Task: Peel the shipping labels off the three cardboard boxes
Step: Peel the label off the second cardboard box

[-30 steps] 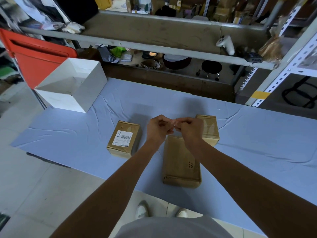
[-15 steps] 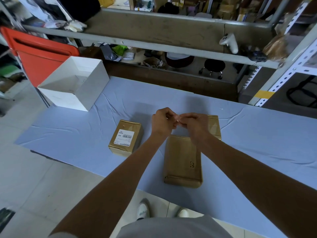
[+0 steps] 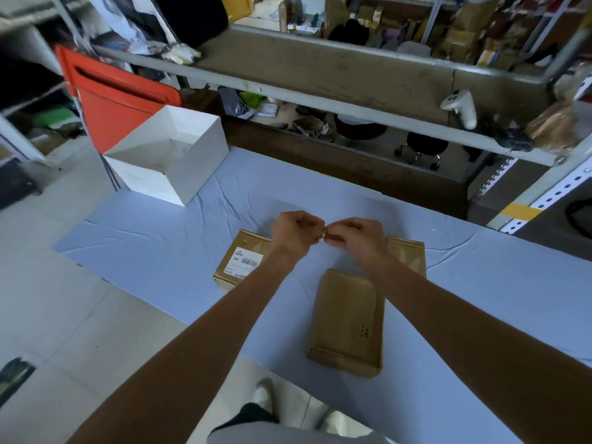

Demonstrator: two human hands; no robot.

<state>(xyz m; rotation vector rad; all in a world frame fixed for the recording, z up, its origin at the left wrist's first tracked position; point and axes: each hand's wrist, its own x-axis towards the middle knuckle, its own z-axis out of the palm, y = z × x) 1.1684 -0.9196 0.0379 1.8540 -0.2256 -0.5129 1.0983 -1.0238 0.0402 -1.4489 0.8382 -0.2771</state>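
Three brown cardboard boxes lie on the blue cloth. The left box [image 3: 230,270] carries a white shipping label [image 3: 245,262] on top. The long middle box [image 3: 347,318] shows a bare top with a small dark mark. The right box [image 3: 408,256] is partly hidden behind my right wrist, and its visible top is bare. My left hand [image 3: 294,233] and my right hand [image 3: 355,237] hover above the boxes. Both are curled, with the fingertips meeting on a small pale scrap [image 3: 325,235] pinched between them.
An open white box [image 3: 205,161] stands at the table's far left corner, with an orange bin [image 3: 112,104] behind it. A metal rack rail [image 3: 320,100] runs along the far side. The blue table cloth [image 3: 480,283] stretches out to the right.
Both hands stay pinched together and have drifted slightly farther out over the table. The boxes have not moved.
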